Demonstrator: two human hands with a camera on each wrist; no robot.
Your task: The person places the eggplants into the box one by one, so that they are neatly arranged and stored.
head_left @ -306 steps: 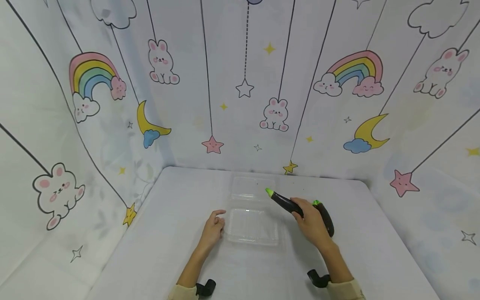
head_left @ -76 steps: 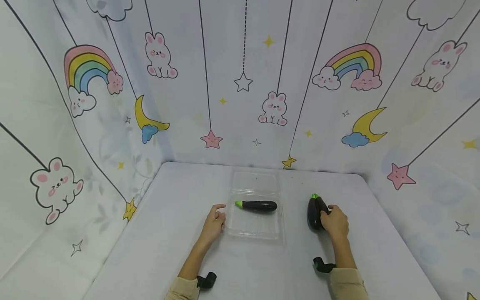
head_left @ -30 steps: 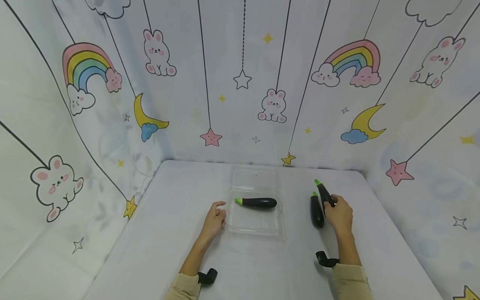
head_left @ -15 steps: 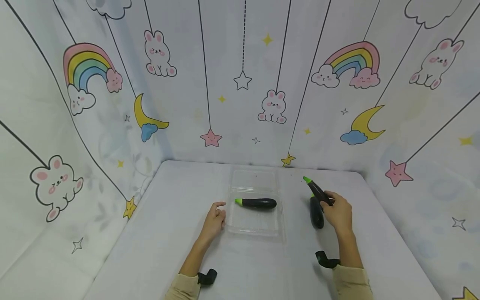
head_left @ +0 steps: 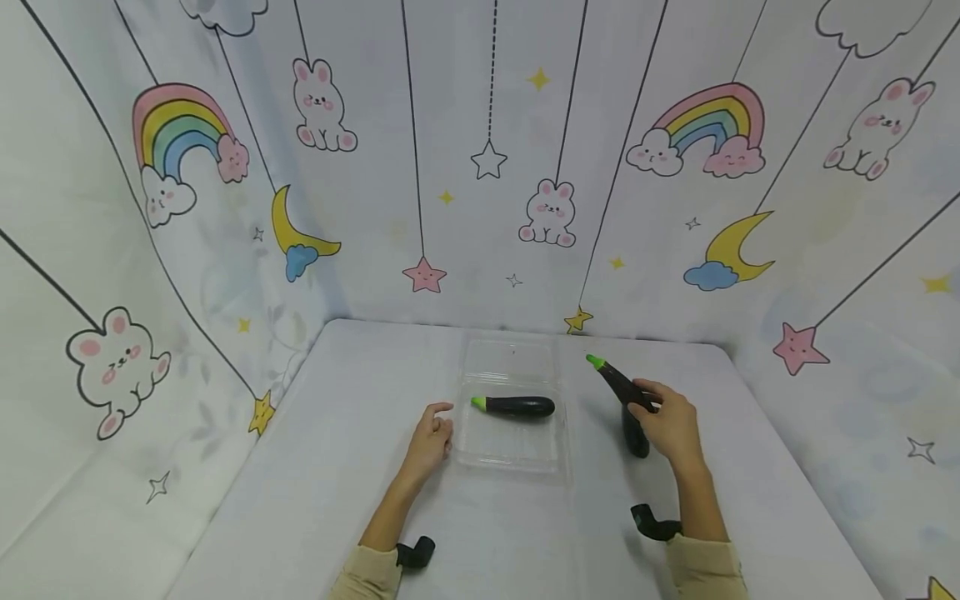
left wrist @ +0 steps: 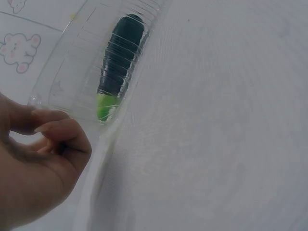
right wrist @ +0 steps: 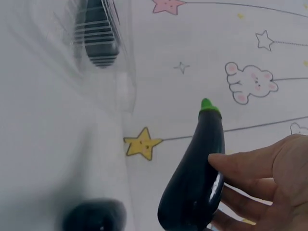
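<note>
A clear plastic clamshell box (head_left: 510, 460) lies open on the table, its lid (head_left: 510, 358) folded back on the far side. Across its inside rests a dark eggplant (head_left: 519, 407), green stem end to the left. At the box's left edge is my left hand (head_left: 429, 442), its fingers curled and fingertips pinched at the rim in the left wrist view. My right hand (head_left: 671, 421) grips a second eggplant (right wrist: 195, 178) between thumb and fingers, stem tip pointing up and left. Beneath it on the table lies a third eggplant (head_left: 635, 433), partly hidden by the held one.
The white table (head_left: 360, 375) ends at a back wall cloth (head_left: 480, 225) printed with rabbits, stars and rainbows. Each wrist carries a black camera mount (head_left: 654, 523). Table surface lies between the box and the third eggplant.
An eggplant was laid in the box earlier. My right hand then took another from the right-hand pair, raised it and swung it left over the remaining one. My left hand stays at the box.
</note>
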